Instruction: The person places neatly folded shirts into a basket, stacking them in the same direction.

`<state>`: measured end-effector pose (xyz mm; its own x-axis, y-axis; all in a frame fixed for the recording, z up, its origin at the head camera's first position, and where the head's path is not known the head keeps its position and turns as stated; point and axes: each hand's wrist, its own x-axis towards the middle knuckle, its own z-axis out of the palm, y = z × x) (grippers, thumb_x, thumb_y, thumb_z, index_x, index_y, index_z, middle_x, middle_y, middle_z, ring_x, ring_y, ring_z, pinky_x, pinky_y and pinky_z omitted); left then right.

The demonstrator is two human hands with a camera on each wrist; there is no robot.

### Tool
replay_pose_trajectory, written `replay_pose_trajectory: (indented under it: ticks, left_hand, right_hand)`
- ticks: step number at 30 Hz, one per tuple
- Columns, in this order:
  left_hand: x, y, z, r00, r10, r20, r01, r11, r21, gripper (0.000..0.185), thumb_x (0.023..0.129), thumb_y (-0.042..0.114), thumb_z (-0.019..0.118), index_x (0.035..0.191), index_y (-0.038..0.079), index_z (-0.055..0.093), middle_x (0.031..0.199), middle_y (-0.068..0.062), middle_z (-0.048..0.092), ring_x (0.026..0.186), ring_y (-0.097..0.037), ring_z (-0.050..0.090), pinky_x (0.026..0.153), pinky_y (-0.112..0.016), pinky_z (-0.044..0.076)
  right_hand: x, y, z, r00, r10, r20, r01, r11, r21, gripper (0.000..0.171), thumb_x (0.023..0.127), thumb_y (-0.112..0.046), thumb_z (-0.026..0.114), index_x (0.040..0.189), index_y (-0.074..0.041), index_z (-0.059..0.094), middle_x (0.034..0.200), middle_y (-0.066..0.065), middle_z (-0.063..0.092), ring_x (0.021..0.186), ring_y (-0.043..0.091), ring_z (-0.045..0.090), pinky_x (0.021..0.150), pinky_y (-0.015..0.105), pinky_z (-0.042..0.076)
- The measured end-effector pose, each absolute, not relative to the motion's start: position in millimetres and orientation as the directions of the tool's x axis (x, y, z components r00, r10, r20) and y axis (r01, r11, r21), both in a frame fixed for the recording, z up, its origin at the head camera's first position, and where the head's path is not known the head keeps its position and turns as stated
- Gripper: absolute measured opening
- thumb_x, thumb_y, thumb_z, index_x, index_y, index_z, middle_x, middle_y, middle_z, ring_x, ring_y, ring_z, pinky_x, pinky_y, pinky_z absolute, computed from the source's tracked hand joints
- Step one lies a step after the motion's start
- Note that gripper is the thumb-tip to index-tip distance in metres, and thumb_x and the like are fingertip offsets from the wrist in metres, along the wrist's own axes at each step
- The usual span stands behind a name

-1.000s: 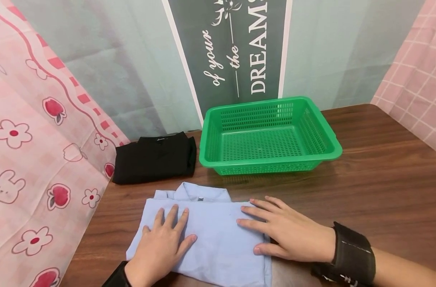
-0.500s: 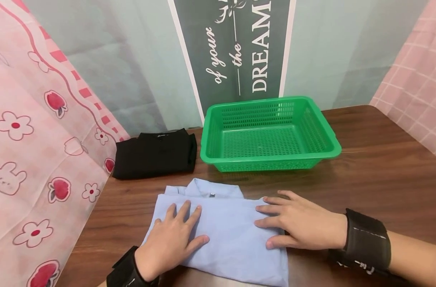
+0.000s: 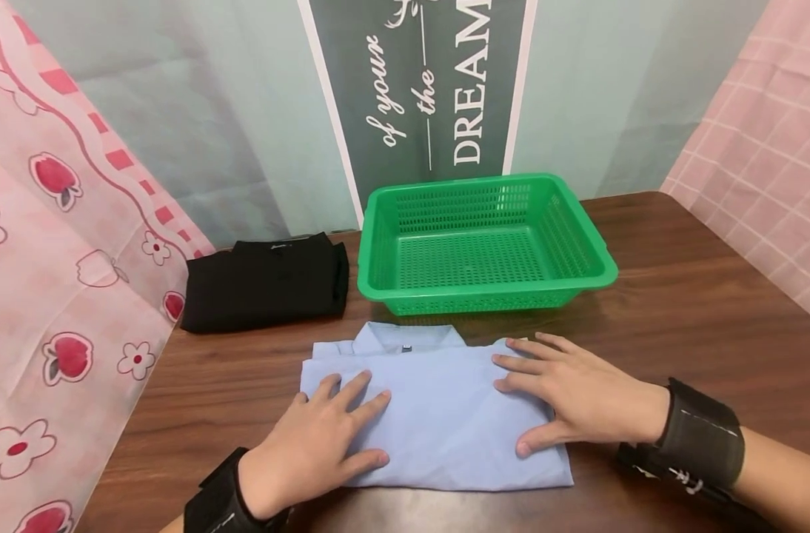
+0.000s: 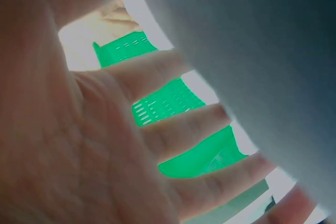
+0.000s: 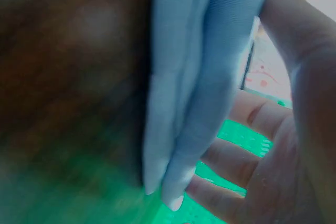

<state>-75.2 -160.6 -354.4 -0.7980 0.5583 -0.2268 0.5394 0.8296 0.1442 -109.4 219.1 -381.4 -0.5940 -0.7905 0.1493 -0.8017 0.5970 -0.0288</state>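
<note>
A light blue collared shirt (image 3: 438, 414), folded into a rectangle, lies on the wooden table with its collar toward the back. My left hand (image 3: 325, 437) rests on its left part, fingers spread and fairly straight. On the right part lies my right hand (image 3: 571, 389), fingers extended over the top right corner and thumb on the cloth lower down. In the left wrist view the fingertips of my left hand (image 4: 115, 129) meet the cloth. The right wrist view shows the stacked fold edges of the shirt (image 5: 210, 66) beside the fingers of my right hand (image 5: 268, 166).
Behind the shirt stands a green perforated plastic basket (image 3: 485, 290) with nothing in it. A folded black garment (image 3: 261, 289) lies at the back left. Printed cloth hangs along the left side, the back and the right side of the table (image 3: 698, 311).
The shirt has slid to the right and a little toward the back, with both hands moving along on it. The basket and black garment stay put while the head view shifts slightly.
</note>
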Motion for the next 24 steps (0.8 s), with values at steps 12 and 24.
replay_pose_trajectory:
  ticks: [12,24]
  left_hand:
    - [-97,-157,-333,-0.758,0.613,-0.22,0.613,0.786,0.078,0.086,0.081,0.07,0.079,0.152,0.026,0.058,0.151,-0.012,0.061,0.121,-0.041,0.065,0.08,-0.056,0.061]
    - [-103,-164,-333,-0.775,0.561,-0.291,0.553,0.825,0.116,0.103,0.066,0.066,0.092,0.155,0.028,0.054,0.161,-0.011,0.049,0.147,-0.045,0.047,0.097,-0.075,0.049]
  right_hand:
    - [-119,209,-374,-0.633,-0.764,0.126,-0.774,0.626,-0.09,0.074,0.083,-0.084,0.063,0.122,-0.022,0.073,0.14,0.005,0.07,0.134,0.035,0.063,0.111,0.062,0.045]
    - [-109,195,-379,-0.618,-0.785,0.036,-0.78,0.608,-0.151,0.093,0.082,-0.086,0.059,0.155,-0.028,0.054,0.163,0.012,0.05,0.145,0.042,0.053,0.109,0.068,0.044]
